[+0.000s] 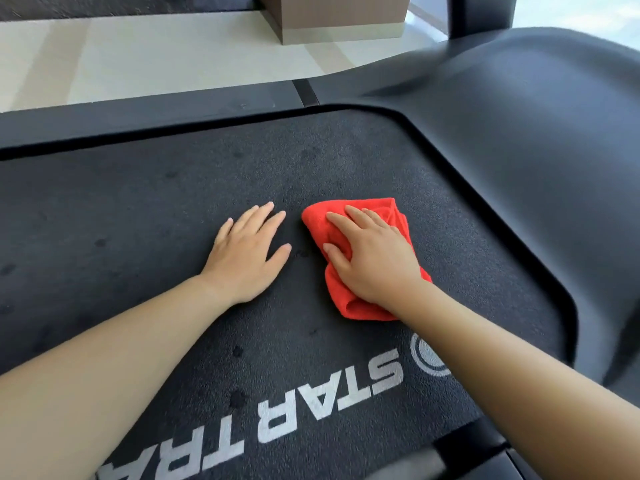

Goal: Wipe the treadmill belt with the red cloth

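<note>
The dark textured treadmill belt (156, 202) fills most of the view, with white lettering near its lower edge and several darker spots on it. A bunched red cloth (320, 220) lies on the belt at centre right. My right hand (372, 258) presses flat on top of the cloth, fingers spread and pointing up-left, thumb along its left side. My left hand (246, 251) rests palm-down on the bare belt just left of the cloth, fingers straight, not touching it.
The treadmill's black motor hood (536, 150) rises at the right. A black side rail (138, 116) runs along the belt's far edge. Beyond it is a pale tiled floor (138, 53) with a brown column base (339, 19).
</note>
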Demonstrator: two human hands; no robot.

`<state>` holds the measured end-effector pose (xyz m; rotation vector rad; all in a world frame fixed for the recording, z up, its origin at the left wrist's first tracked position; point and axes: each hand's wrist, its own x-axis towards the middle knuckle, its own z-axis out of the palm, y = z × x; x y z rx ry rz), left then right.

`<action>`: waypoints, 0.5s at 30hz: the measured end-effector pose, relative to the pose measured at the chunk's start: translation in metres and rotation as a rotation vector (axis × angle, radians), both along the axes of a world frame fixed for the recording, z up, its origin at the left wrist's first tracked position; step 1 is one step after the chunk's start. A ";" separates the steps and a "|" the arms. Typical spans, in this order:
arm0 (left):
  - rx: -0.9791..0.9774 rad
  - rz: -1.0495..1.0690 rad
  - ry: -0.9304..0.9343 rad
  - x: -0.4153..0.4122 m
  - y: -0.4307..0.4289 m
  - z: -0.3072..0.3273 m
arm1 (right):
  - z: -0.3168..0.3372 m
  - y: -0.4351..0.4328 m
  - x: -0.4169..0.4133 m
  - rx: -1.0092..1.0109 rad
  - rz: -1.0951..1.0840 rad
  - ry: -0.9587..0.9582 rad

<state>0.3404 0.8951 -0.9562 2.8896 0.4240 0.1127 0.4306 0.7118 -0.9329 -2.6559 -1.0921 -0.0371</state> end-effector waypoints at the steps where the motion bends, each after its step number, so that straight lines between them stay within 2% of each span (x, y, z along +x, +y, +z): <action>1: -0.003 0.014 -0.004 0.008 0.005 0.000 | -0.001 0.004 0.005 0.004 0.001 -0.001; 11: -0.032 0.205 -0.045 0.094 0.066 -0.005 | -0.007 0.077 0.088 0.068 -0.056 0.024; 15: -0.002 0.219 -0.037 0.116 0.078 -0.009 | -0.008 0.109 0.126 0.088 -0.046 0.009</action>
